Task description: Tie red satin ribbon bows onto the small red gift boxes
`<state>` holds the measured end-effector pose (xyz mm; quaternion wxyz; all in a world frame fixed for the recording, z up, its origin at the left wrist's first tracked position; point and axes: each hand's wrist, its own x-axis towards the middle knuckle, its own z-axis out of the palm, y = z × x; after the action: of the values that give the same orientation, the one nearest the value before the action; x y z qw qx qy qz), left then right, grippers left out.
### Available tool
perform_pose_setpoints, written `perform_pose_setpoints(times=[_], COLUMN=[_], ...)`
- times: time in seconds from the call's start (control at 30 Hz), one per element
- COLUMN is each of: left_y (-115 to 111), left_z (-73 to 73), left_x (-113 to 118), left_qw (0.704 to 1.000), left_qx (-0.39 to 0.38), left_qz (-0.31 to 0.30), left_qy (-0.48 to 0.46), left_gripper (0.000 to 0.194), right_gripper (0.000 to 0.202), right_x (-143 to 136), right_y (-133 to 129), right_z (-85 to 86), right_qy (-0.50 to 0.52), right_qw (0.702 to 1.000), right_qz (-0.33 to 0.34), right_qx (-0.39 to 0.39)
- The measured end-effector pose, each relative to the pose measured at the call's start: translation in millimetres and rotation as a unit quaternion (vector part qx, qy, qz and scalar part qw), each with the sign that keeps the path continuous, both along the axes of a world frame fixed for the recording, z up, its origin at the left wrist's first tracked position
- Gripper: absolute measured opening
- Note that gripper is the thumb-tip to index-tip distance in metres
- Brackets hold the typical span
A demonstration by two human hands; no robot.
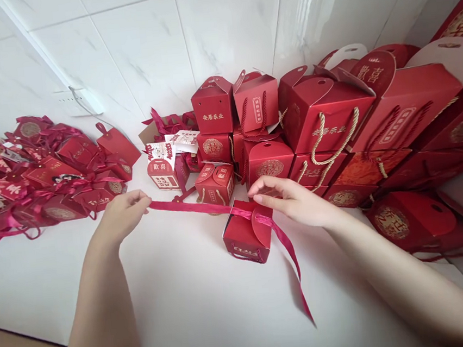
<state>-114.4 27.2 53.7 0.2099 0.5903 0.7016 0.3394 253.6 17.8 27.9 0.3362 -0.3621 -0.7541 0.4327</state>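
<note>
A small red gift box with gold lettering stands on the white table. A magenta ribbon runs across its top. My left hand, left of the box, pinches one end of the ribbon and holds it stretched out nearly level. The ribbon's other end hangs off the right side of the box and trails onto the table. My right hand is over the box's upper right edge, thumb and fingers apart beside the flap; whether a fingertip touches the box I cannot tell.
Stacked red gift boxes with rope handles line the back and right. A heap of ribboned red boxes lies at the left. Behind my box stands a smaller red box. A wall socket with a cable is above the heap.
</note>
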Motion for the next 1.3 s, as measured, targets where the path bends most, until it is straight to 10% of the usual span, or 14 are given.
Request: perform_pose_setpoints(times=[0.13, 0.37, 0.6, 1.07, 1.3], left_y=[1, -12, -27, -17, -5], left_z=[-8.4, -37.9, -45.0, -17.8, 31.7], left_x=[17, 117, 131, 111, 133], left_qw=[0.997, 0.952, 0.955, 0.905, 0.897], left_qx=[-0.013, 0.005, -0.090, -0.170, -0.190], left_qz=[-0.026, -0.307, -0.275, -0.290, -0.351], left_qy=[0.075, -0.007, -0.071, -0.261, -0.190], left_gripper=[0.016, 0.030, 0.043, 0.036, 0.034], right_gripper=[0.031, 0.041, 0.037, 0.018, 0.013], right_x=[23, 30, 16, 14, 3], right_y=[5, 5, 0, -1, 2], right_z=[10.3, 10.1, -2.4, 10.0, 32.9], right_qy=[-0.125, -0.201, -0.172, 0.054, 0.106], right_qw=[0.992, 0.976, 0.980, 0.977, 0.978], right_qz=[-0.018, 0.061, 0.046, 0.140, 0.133], right_qx=[-0.005, -0.061, -0.091, -0.153, -0.121])
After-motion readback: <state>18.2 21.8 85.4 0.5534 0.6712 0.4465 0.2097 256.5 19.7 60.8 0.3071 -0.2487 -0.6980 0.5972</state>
